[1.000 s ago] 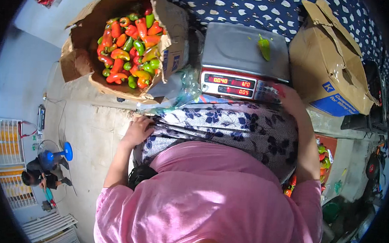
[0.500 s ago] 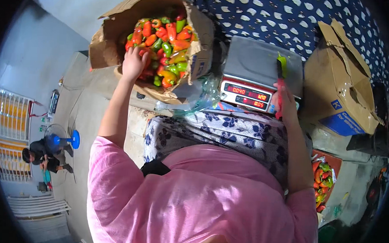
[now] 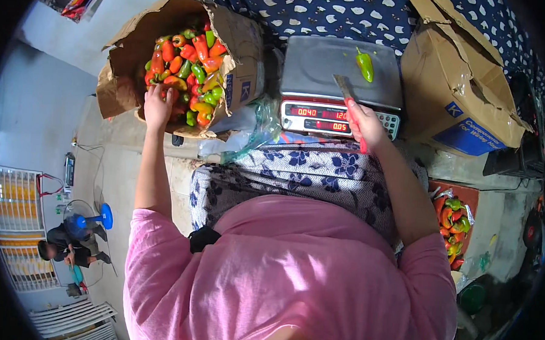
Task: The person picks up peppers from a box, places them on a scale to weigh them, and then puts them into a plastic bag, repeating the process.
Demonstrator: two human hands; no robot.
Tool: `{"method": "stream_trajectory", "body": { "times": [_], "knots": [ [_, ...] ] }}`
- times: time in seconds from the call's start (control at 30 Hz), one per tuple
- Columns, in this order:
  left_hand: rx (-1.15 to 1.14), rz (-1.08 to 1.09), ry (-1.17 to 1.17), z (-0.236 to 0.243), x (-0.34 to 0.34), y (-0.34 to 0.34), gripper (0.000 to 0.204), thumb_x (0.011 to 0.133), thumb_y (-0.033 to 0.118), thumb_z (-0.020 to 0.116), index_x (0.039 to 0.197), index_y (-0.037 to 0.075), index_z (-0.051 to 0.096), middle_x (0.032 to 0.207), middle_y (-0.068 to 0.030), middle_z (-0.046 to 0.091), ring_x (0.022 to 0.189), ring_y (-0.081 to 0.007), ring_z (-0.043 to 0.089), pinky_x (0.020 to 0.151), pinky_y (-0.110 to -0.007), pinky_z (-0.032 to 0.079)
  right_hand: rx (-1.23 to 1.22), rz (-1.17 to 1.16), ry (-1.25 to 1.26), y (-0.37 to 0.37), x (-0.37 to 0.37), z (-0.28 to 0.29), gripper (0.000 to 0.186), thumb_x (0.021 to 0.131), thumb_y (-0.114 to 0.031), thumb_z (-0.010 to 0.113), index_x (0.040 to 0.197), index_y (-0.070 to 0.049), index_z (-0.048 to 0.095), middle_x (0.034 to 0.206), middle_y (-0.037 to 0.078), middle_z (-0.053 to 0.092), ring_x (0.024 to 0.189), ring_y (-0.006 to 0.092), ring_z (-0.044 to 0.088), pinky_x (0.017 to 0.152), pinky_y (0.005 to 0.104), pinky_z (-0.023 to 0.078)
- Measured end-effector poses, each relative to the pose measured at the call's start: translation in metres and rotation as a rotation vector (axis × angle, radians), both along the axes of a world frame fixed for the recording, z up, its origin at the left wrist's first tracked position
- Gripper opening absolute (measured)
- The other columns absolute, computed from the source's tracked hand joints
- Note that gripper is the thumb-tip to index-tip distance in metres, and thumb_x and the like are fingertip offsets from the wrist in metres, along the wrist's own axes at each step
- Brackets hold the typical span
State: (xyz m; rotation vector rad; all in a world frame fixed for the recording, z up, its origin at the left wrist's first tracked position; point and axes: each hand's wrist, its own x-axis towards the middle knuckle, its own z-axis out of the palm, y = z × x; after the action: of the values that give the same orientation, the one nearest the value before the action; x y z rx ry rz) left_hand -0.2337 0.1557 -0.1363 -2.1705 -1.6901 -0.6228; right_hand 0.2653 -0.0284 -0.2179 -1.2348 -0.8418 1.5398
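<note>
My left hand (image 3: 158, 108) reaches into the near left part of a torn cardboard box (image 3: 238, 50) full of red, green and orange peppers (image 3: 185, 69). Its fingers curl at a red pepper (image 3: 173, 94), though the fingertips are partly hidden. My right hand (image 3: 368, 125) is closed round the red handle of a knife (image 3: 342, 86), whose blade points up and left over the scale's front edge. A digital scale (image 3: 310, 65) with a grey metal platform and lit red display stands before me. One light green pepper (image 3: 364, 66) lies on that platform, apart from the blade.
Right of the scale stands a second torn cardboard box (image 3: 435, 74). Clear plastic bags (image 3: 250, 129) lie between the first box and the scale. More peppers (image 3: 452, 223) fill a reddish container at lower right. A person (image 3: 68, 246) sits far left beside a blue fan (image 3: 105, 216).
My right hand has drawn back left and nearer with the knife, off the pepper, which now lies in plain sight. My left hand stays at the peppers. The whole view has shifted.
</note>
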Motion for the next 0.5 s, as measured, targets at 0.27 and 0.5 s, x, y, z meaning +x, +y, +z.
{"method": "stream_trajectory", "body": {
  "times": [0.27, 0.5],
  "knots": [
    [0.018, -0.007, -0.073, -0.003, -0.007, 0.002, 0.024, 0.087, 0.027, 0.06, 0.101, 0.009, 0.066, 0.102, -0.0139, 0.061, 0.096, -0.0349, 0.056, 0.084, -0.043, 0.047, 0.03, 0.006, -0.098, 0.0, -0.001, -0.01, 0.028, 0.1, -0.031, 0.044, 0.097, -0.004, 0.053, 0.061, -0.002, 0.045, 0.045, 0.0058, 0.039, 0.04, 0.0217, 0.032],
    [-0.149, 0.191, 0.054, -0.002, 0.004, -0.002, 0.056, 0.078, 0.051, 0.063, 0.114, 0.008, 0.059, 0.116, -0.0142, 0.059, 0.112, -0.0332, 0.053, 0.089, -0.052, 0.043, 0.206, 0.081, -0.279, -0.005, -0.003, -0.001, 0.028, 0.098, -0.024, 0.044, 0.108, 0.001, 0.052, 0.07, -0.001, 0.048, 0.052, 0.0059, 0.042, 0.051, 0.0211, 0.034]
  ]
}}
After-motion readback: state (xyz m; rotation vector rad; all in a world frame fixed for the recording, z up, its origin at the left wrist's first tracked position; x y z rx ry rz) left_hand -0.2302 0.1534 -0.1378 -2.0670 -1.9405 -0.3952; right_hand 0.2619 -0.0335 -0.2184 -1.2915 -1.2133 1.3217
